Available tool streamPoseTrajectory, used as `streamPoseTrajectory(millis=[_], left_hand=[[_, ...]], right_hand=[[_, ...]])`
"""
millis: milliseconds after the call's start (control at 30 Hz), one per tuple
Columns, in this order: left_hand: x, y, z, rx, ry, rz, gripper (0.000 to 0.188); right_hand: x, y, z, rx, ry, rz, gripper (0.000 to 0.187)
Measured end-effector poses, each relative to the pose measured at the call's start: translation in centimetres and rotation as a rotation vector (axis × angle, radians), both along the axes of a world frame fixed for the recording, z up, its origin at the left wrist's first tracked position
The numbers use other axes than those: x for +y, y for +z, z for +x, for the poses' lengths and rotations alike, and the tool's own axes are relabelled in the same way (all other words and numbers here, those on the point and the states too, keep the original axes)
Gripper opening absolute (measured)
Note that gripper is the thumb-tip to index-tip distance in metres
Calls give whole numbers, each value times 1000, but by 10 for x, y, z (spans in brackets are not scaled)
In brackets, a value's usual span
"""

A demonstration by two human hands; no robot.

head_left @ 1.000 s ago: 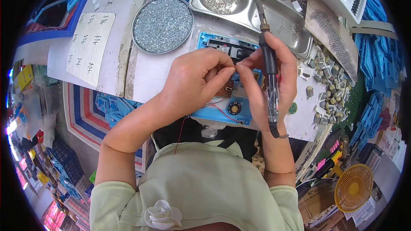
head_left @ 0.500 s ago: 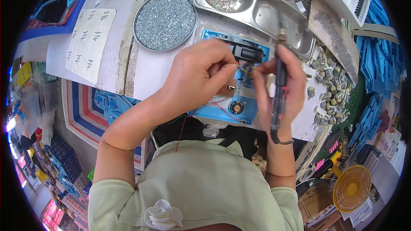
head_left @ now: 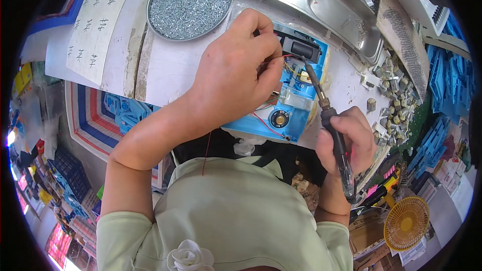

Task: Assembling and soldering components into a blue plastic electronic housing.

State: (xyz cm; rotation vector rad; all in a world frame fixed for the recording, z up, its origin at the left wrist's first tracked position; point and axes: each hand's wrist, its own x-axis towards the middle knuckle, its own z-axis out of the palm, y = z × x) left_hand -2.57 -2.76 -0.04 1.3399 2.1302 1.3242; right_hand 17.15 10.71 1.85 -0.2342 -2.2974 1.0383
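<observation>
Blue casing (head_left: pixel 299 114) flat along the counter's (head_left: pixel 170 75) near edge, gripping the iron (head_left: pixel 327 113) in the right hand (head_left: pixel 353 138) beside it, tip over the far half; pinching a red wire (head_left: pixel 287 55) in the left hand (head_left: pixel 236 68); beyond, a loaded dish (head_left: pixel 188 39), a steel tray (head_left: pixel 346 12)!

Single head-worn fisheye, facing down, near, over fingers (head_left: pixel 270 47) and workbench (head_left: pixel 170 65)
</observation>
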Motion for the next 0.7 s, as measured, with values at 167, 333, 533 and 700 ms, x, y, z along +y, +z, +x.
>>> streamPoseTrajectory(millis=[167,333,533,700], left_hand=[[0,-2,1,-7,11,12,3],[1,-1,-1,71,12,38,3],[1,0,-1,78,26,32,5],[1,-2,0,75,36,46,6]], right_hand=[[0,2,-6,-25,58,68,35],[0,0,-9,-3,68,90,36],[2,-2,-12,-4,76,109,38],[3,-1,-13,-24,97,171,39]])
